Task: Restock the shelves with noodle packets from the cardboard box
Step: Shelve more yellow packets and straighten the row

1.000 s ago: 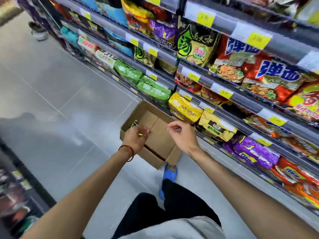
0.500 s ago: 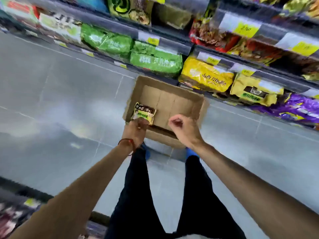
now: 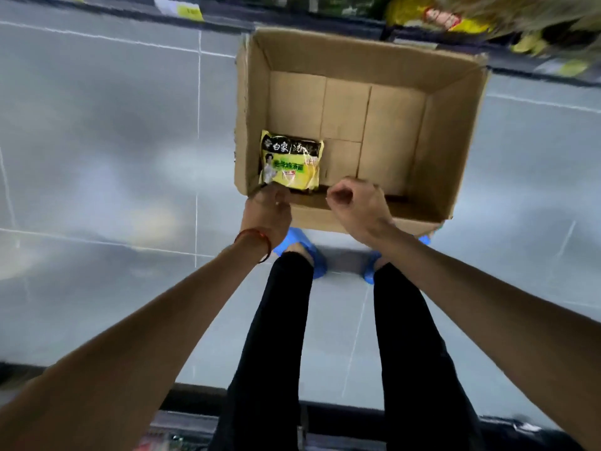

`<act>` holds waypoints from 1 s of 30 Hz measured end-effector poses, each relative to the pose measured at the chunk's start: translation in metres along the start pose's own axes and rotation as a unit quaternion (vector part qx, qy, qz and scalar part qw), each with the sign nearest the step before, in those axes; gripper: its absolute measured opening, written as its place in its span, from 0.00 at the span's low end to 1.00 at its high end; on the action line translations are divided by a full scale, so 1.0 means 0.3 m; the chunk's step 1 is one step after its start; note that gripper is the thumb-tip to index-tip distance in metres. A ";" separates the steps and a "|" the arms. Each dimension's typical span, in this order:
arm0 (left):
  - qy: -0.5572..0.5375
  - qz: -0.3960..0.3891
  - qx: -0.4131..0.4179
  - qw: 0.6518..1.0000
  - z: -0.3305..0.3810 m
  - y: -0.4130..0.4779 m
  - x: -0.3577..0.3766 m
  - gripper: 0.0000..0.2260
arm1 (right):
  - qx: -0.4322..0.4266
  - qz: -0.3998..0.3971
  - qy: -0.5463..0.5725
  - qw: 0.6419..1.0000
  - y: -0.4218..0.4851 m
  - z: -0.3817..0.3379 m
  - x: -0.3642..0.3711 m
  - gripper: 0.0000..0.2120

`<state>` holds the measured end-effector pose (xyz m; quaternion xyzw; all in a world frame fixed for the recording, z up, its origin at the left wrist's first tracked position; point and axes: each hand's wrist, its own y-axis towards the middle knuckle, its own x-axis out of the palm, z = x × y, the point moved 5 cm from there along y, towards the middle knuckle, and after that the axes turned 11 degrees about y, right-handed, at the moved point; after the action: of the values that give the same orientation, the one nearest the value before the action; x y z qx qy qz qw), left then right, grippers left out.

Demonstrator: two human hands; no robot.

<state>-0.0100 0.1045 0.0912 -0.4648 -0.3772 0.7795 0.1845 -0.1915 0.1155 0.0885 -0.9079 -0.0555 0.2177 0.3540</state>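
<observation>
An open cardboard box [image 3: 448, 131] stands on the floor in front of my feet. One yellow and black noodle packet [image 3: 291, 164] shows at its near left corner, face up, overlapping the left wall. My left hand [image 3: 266, 209], with a red string on the wrist, is at the packet's lower edge and pinches it. My right hand [image 3: 354, 203] hovers over the box's near wall with its fingers curled into a fist, holding nothing. The rest of the box floor is bare cardboard.
The bottom shelf [image 3: 422, 17] with blurred yellow packets and price tags runs along the top edge, just behind the box. Grey tiled floor [image 3: 97, 141] spreads to the left and right. Another low shelf edge [image 3: 195, 402] lies behind my legs.
My view has tipped down from the shelves to straight over the box. The packet in my left hand now shows larger at the near left corner. My right hand stays curled.
</observation>
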 end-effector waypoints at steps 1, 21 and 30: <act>0.014 0.007 0.014 1.000 -0.016 0.050 0.022 0.13 | 0.004 -0.012 -0.005 1.000 0.049 0.041 0.040 0.05; 0.064 0.033 0.099 0.992 -0.140 0.612 0.212 0.19 | 0.204 -0.015 0.005 0.979 0.676 0.471 0.425 0.42; 0.075 0.010 0.002 0.997 -0.140 0.641 0.244 0.17 | 0.213 0.048 0.044 0.975 0.619 0.509 0.241 0.43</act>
<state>0.0017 0.0442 -0.1098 -0.5250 -0.3563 0.7451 0.2053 -0.2028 0.0904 -0.1611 -0.8217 0.0512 0.2006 0.5309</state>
